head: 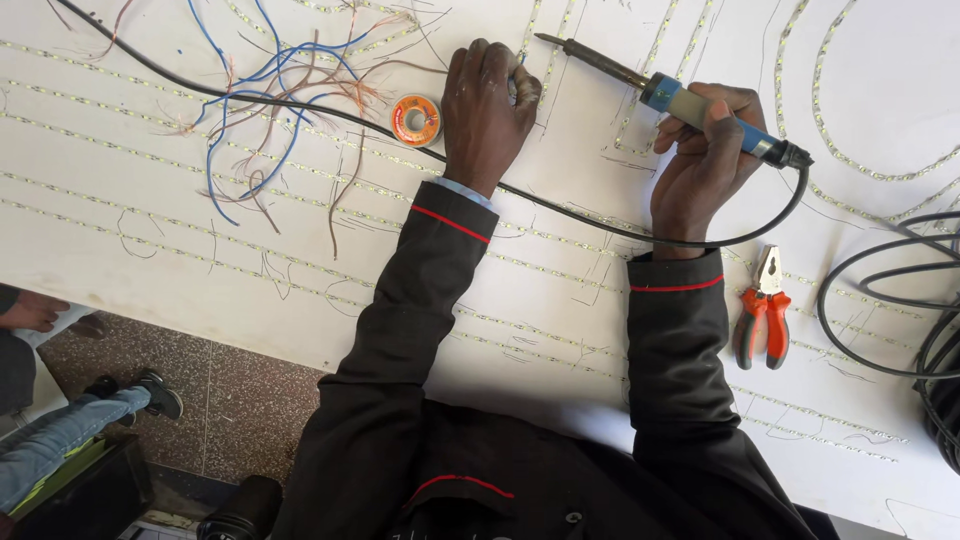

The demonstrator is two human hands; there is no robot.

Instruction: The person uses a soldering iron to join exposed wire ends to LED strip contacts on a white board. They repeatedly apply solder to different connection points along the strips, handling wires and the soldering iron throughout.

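My right hand (pixel 705 160) grips a soldering iron (pixel 668 94) by its blue and grey handle, tip pointing up-left over the white board (pixel 150 250). The iron's black cord (pixel 560 205) loops under both wrists. My left hand (pixel 487 105) rests knuckles-up on the board with its fingers curled on a strip of small lights (pixel 300 190); whether it pinches anything is hidden. An orange solder spool (pixel 415 120) lies just left of that hand.
Blue and brown loose wires (pixel 265 90) tangle at the upper left. Red-handled pliers (pixel 762 315) lie right of my right sleeve. Black cables (pixel 920 330) coil at the right edge. Another person's legs and shoes (pixel 110 400) stand on the floor at lower left.
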